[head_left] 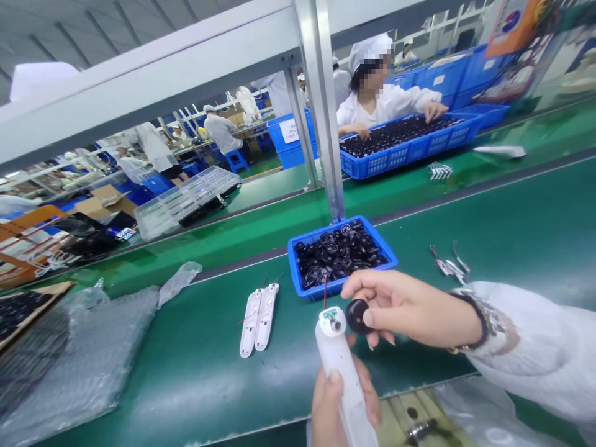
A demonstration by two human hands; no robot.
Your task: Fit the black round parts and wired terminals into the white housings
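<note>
1. Bright, cool, fairly even light fills the scene, apparently from above
2. Broad, soft-edged glare whitens the green surface (158,391), strongest toward the lower left of centre
3. Small glints fleck the crinkled plastic sheeting (97,354)
4. The white casing (342,366) and the white sleeve (531,341) look pale, with faint shading
5. The right hand (405,313) is reasonably clear; distant workers (221,130) are soft and smeared
6. Wide-angle distortion stretches the edges, and the view tilts
7. Square pixelation masks part of a nearer co-worker (372,108)
</note>
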